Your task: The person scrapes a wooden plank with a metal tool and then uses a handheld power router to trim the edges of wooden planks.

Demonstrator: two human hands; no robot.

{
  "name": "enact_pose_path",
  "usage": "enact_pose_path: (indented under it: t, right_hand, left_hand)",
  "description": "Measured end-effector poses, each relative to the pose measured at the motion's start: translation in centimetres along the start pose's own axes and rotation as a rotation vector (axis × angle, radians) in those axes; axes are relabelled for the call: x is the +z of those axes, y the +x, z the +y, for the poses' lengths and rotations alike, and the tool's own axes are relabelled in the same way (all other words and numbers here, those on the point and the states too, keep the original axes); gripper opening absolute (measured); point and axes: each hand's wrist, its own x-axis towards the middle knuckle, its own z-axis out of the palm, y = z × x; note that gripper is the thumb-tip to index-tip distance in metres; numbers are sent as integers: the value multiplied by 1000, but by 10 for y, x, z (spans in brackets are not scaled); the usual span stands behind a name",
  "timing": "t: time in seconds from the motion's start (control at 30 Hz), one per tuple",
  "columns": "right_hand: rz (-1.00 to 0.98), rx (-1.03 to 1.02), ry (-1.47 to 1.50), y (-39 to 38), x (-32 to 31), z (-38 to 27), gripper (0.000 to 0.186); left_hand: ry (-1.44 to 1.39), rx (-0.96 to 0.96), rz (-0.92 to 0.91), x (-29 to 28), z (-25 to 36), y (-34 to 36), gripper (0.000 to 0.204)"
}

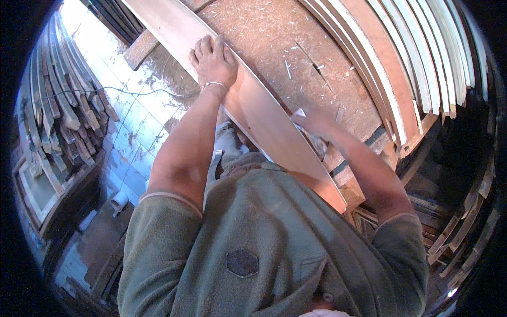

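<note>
Plank on dusty workbench, tiled floor

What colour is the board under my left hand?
Light pinkish-brown board, seen in the head view.

Right hand is blurred; its finger positions cannot be made out. Small pale item at it cannot be identified. Far end of board is cut off by top edge, as are planks at upper right. Palm of left hand is hidden
</note>
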Motion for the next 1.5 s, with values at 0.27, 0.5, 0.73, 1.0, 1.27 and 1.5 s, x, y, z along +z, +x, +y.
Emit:
enact_pose_path:
  t: [0.27,0.5,0.73,1.0,1.27,1.5]
  right_hand:
    - [262,96,1038,-48,13,50,33]
    - [210,-240,2083,-61,4,31,37]
    - [395,-372,1493,-18,14,7,22]
    - [514,-282,1087,14,-9,-25,18]
    - [595,-752,599,70,-16,-33,23]
    - [527,-1076,48,122,-42,-67,31]
  left_hand:
    - [23,29,-27,-2,3,-1,41]
    - [-76,16,31,-1,0,0,36]
    - [-224,-260,138,4,11,11,37]
    - [-339,-199,273,-29,-9,-41,41]
    - [-207,163,125,-52,-41,-16,36]
    - [69,-163,-66,-9,-30,37,44]
